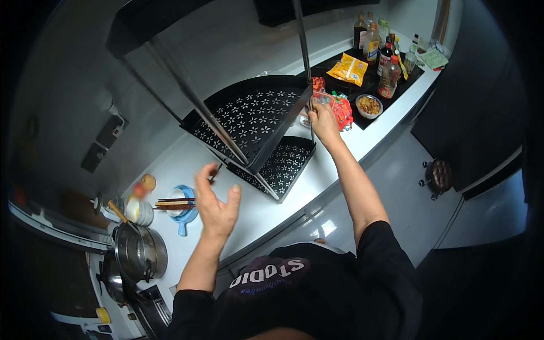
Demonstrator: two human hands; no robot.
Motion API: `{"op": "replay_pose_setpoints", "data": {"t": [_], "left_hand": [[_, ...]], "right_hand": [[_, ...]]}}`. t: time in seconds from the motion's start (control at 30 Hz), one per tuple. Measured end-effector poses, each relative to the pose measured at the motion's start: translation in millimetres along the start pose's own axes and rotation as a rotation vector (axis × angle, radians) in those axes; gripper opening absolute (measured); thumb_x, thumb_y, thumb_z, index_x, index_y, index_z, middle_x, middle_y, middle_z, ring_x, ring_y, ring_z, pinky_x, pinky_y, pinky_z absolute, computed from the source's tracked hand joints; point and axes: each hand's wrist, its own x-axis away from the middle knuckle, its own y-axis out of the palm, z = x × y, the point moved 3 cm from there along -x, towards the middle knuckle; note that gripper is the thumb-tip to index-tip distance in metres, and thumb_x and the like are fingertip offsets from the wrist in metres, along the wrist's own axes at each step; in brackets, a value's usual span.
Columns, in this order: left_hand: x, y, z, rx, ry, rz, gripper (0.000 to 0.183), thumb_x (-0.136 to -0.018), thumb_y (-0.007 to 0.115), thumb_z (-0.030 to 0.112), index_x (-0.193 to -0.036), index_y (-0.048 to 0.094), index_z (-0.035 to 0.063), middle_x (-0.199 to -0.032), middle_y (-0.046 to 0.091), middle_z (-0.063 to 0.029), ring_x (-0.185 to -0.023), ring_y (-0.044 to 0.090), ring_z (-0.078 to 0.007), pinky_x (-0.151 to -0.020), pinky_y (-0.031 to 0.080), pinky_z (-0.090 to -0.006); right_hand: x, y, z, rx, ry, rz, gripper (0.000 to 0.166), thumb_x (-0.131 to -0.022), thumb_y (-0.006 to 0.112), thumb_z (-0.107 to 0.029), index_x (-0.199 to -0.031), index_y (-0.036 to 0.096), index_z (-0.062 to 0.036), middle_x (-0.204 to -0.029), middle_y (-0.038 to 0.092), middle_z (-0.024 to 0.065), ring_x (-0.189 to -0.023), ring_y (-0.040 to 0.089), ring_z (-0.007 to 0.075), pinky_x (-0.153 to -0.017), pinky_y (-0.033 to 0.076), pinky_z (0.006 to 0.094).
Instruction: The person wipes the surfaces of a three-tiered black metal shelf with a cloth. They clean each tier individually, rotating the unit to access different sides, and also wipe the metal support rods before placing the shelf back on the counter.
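Note:
A black corner shelf rack [259, 114] with flower-shaped cutouts and metal poles stands tilted in view on the white countertop [250, 221]. My right hand [325, 121] is closed around its right-hand metal pole, beside a red plastic package [342, 111] and a clear lidded container. My left hand [216, 204] is raised over the counter to the rack's left, fingers apart and holding nothing. Near it, several chopsticks [170, 204] lie across a white bowl in a blue handled dish [182, 223].
Steel pots [138, 253] and stacked bowls [145, 213] stand at the left. On the black cooktop [361, 121] at the right are a yellow package [348, 69], several sauce bottles [389, 77] and a bowl of brown food [369, 106]. A small wheeled stool [439, 173] is on the floor.

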Motion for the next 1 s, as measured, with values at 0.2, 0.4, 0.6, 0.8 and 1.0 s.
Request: {"op": "replay_pose_setpoints", "data": {"t": [0.2, 0.4, 0.6, 0.8, 1.0], "left_hand": [[-73, 15, 8, -0.076, 0.431, -0.238, 0.042, -0.071, 0.069, 0.031, -0.098, 0.060, 0.0004, -0.098, 0.061, -0.0146, -0.087, 0.058, -0.0299, -0.079, 0.046, -0.0361], [-79, 42, 2, -0.033, 0.240, -0.449, 0.018, -0.071, 0.068, 0.017, -0.073, 0.062, 0.0000, -0.063, 0.057, -0.0078, -0.053, 0.054, -0.0192, -0.049, 0.041, -0.0288], [-79, 47, 1, 0.058, 0.220, -0.507, 0.023, -0.072, 0.063, 0.005, -0.055, 0.049, 0.0004, -0.049, 0.044, -0.0058, -0.045, 0.041, -0.0172, -0.043, 0.031, -0.0312], [-83, 48, 10, 0.049, 0.208, -0.502, 0.028, -0.074, 0.063, 0.007, -0.053, 0.046, 0.0007, -0.049, 0.040, -0.0056, -0.044, 0.038, -0.0172, -0.044, 0.029, -0.0320], [-88, 56, 10, -0.017, 0.146, -0.460, 0.030, -0.075, 0.062, 0.009, -0.052, 0.045, 0.0001, -0.049, 0.039, -0.0058, -0.044, 0.037, -0.0173, -0.044, 0.028, -0.0321]], "right_hand": [[73, -35, -86, -0.531, 0.098, 0.242, 0.022, -0.083, 0.048, 0.000, -0.103, 0.055, 0.0009, -0.099, 0.052, 0.0121, -0.087, 0.053, 0.0229, -0.077, 0.044, 0.0298], [123, -17, -142, -0.572, -0.373, 0.173, 0.035, -0.077, 0.057, 0.006, -0.111, 0.056, -0.0012, -0.109, 0.049, 0.0185, -0.096, 0.053, 0.0342, -0.085, 0.045, 0.0397], [68, 3, -104, -0.534, -0.201, 0.372, 0.027, -0.078, 0.054, 0.006, -0.104, 0.054, -0.0020, -0.104, 0.051, 0.0178, -0.102, 0.051, 0.0361, -0.089, 0.042, 0.0413], [-38, -3, -56, -0.484, -0.095, 0.458, 0.018, -0.082, 0.047, 0.002, -0.099, 0.055, 0.0010, -0.096, 0.054, 0.0147, -0.091, 0.056, 0.0290, -0.081, 0.045, 0.0352], [-7, 8, -76, -0.590, -0.094, 0.316, 0.015, -0.080, 0.047, 0.004, -0.092, 0.055, 0.0001, -0.089, 0.053, 0.0122, -0.078, 0.056, 0.0246, -0.070, 0.046, 0.0331]]}}
